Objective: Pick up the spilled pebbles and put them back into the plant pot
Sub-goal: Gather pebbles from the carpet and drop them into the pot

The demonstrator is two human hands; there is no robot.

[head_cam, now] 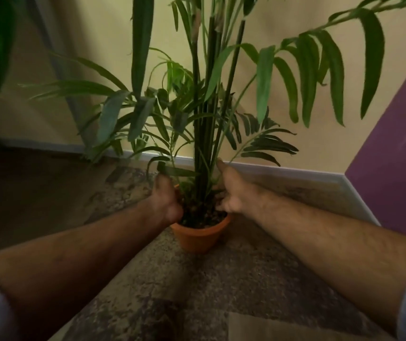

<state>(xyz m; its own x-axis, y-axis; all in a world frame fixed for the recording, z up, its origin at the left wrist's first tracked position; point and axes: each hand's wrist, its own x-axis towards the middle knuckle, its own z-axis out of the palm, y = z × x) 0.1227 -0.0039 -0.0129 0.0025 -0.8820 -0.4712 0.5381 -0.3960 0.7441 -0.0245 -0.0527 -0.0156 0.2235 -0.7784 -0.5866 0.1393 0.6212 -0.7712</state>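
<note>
Both hands reach to the terracotta plant pot on the mottled floor, dark pebbles inside. The left hand and right hand flank its rim, but blur hides their grip, so I cannot tell.

motion-blurred left hand and right hand, fingers hidden behind terracotta plant pot rim, grip indeterminate, dark pebbles indistinct

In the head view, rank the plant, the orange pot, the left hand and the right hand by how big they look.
1. Plant, by far the largest.
2. Orange pot.
3. Right hand and left hand look about alike; both are blurred and partly overlap the pot rim, so no ranking between them.
</note>
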